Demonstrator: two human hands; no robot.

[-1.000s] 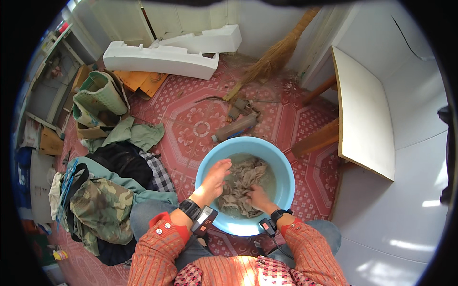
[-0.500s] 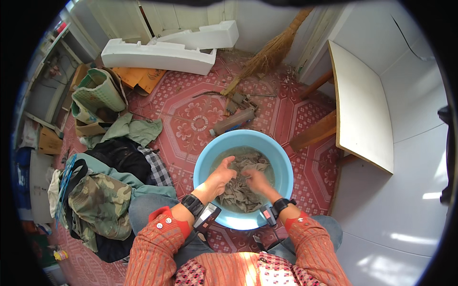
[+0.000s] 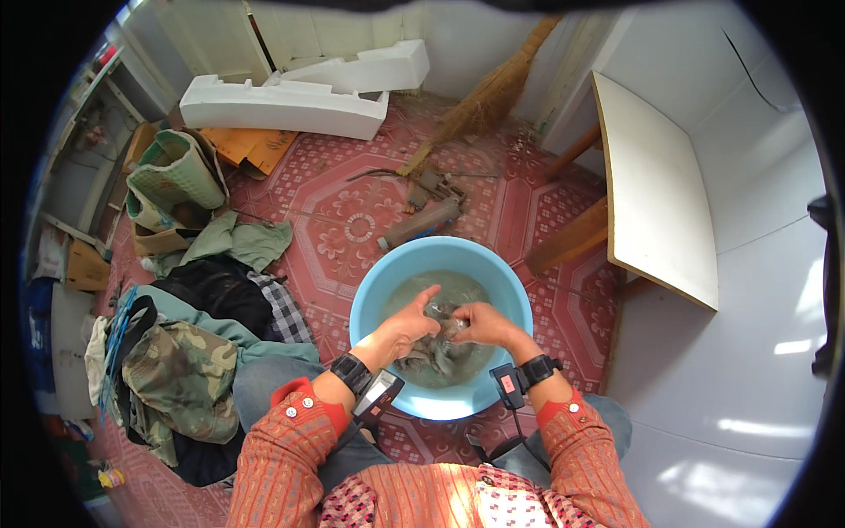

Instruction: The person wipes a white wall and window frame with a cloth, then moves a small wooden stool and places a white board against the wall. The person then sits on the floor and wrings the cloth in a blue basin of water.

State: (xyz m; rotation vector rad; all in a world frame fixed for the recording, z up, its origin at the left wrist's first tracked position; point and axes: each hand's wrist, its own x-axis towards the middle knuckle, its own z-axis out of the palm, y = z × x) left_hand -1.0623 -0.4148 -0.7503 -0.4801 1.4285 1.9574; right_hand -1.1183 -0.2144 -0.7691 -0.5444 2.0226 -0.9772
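A light blue plastic basin [image 3: 365, 304] stands between my knees, holding cloudy water. A crumpled grey-brown cloth [image 3: 440, 356] lies in it, partly under the surface. My left hand [image 3: 409, 324] is at the cloth's left side, one finger stretched up and the others curled down onto the fabric. Beside it my right hand [image 3: 488, 326] pinches a fold of the same cloth at the water's middle. Fingertips of both hands are partly hidden by the hands and the cloth. A dark band with a small device sits on each wrist.
Piled clothes [image 3: 185, 378] lie at the left, camouflage, black and checked. A bottle [image 3: 422, 222] lies just beyond the basin, near a straw broom [image 3: 484, 97]. White foam packing [image 3: 282, 107] rests at the back. At right stands a wooden-legged board [image 3: 660, 189].
The cloth has bunched lower and sunk further, with more water showing around it. My right hand has shifted slightly right and turned. The left hand keeps nearly the same pose.
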